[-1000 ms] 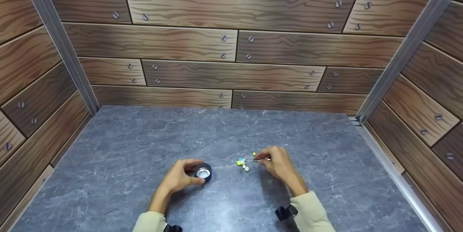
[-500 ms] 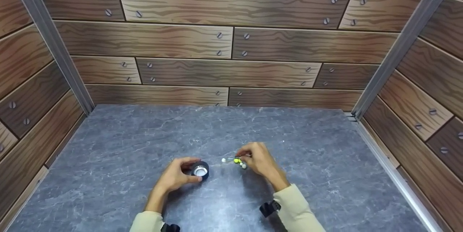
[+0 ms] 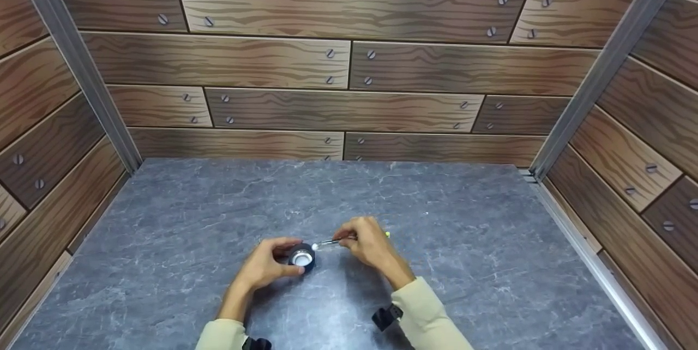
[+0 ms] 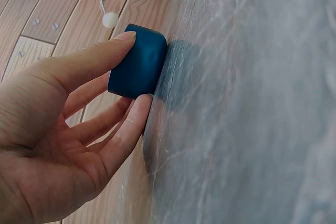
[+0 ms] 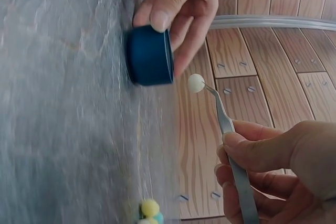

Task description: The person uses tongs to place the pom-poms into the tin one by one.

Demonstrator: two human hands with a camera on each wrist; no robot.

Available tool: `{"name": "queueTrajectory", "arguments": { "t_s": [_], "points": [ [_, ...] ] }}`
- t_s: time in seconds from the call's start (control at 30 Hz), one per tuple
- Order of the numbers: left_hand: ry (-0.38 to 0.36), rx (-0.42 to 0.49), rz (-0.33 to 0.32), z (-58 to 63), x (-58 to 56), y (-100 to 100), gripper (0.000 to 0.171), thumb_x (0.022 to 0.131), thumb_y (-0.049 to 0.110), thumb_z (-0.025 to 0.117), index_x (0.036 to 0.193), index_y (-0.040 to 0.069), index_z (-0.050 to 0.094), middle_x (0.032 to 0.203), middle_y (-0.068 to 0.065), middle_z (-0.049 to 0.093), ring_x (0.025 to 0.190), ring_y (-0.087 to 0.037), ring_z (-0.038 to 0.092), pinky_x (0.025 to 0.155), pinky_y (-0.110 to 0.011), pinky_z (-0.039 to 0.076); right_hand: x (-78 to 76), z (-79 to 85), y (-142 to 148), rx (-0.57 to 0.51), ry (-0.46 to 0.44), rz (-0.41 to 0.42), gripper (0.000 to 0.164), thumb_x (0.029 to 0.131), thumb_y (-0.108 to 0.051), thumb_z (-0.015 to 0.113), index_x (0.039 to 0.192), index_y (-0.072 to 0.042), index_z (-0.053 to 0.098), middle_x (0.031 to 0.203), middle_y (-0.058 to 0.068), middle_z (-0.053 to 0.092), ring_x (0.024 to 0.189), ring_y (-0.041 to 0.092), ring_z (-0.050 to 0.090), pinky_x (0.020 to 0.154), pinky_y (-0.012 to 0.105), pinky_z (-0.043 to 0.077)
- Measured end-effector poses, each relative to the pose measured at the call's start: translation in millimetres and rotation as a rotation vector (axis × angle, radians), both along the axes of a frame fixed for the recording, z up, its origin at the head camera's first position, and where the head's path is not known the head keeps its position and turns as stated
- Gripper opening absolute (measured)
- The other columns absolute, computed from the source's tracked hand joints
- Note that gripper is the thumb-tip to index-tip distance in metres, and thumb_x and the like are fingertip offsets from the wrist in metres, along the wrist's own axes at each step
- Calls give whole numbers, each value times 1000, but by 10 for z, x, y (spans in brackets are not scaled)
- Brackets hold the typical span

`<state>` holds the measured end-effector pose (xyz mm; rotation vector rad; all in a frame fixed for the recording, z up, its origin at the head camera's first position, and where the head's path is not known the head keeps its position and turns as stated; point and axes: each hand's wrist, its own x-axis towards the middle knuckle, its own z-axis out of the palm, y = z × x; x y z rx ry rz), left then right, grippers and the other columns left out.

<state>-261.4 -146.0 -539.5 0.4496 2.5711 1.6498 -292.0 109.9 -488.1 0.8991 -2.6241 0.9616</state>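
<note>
In the head view, my left hand [image 3: 264, 265] holds a small dark blue cup [image 4: 137, 61] with a silvery inside, thumb on one side and fingers on the other. The cup stands upright on the table. My right hand [image 3: 368, 243] pinches metal tweezers [image 5: 242, 182] with bent tips. A small white ball [image 5: 196, 83] is caught in those tips, just off the cup's rim on its right side.
Several small balls lie on the grey marbled tabletop [image 3: 218, 197] to the right of the cup, among them a yellow ball [image 5: 150, 206]. The right hand mostly covers them in the head view. Wood-patterned walls [image 3: 349, 66] enclose the table.
The right hand has moved left from the group of balls, carrying the white ball in the tweezers to the cup. The left hand still holds the cup in place.
</note>
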Motion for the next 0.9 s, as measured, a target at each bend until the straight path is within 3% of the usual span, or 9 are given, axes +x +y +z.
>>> {"name": "queueTrajectory", "arguments": {
  "t_s": [0.37,0.9],
  "points": [
    [-4,4,-5,9,4,-3,60,75,5,89,131,-4,67,123,-23,73,113,-38,70,101,-53,55,20,-70,-135,11,-23,16,15,80,6,78,87,-6,82,83,9,79,70,15,69,63,20,53],
    [-10,-6,7,11,3,-4,59,75,6,90,129,-1,68,124,-22,73,112,-36,70,100,-54,54,20,-2,14,13,-79,13,17,80,7,77,91,-5,82,85,11,79,71,17,70,63,20,53]
  ]
}}
